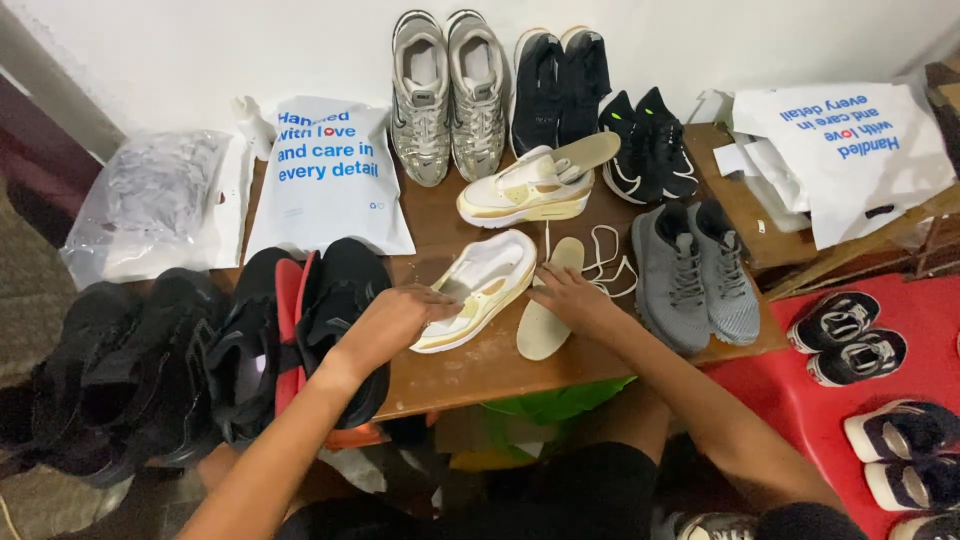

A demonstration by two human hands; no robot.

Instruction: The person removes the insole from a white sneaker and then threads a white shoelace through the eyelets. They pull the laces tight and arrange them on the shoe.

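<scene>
The white-and-gold laceless sneaker [480, 288] lies on its side mid-table on my brown wooden table [470, 365], my left hand [395, 320] curled gripping its heel, my right hand [570, 295] resting open-fingered on the beige foam insole [545, 320] just beside it, grey knit sneakers [700, 275] near.

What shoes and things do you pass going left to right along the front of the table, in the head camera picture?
black shoes → black and red shoes → left hand → white and gold shoe → insole → right hand → grey shoes
</scene>
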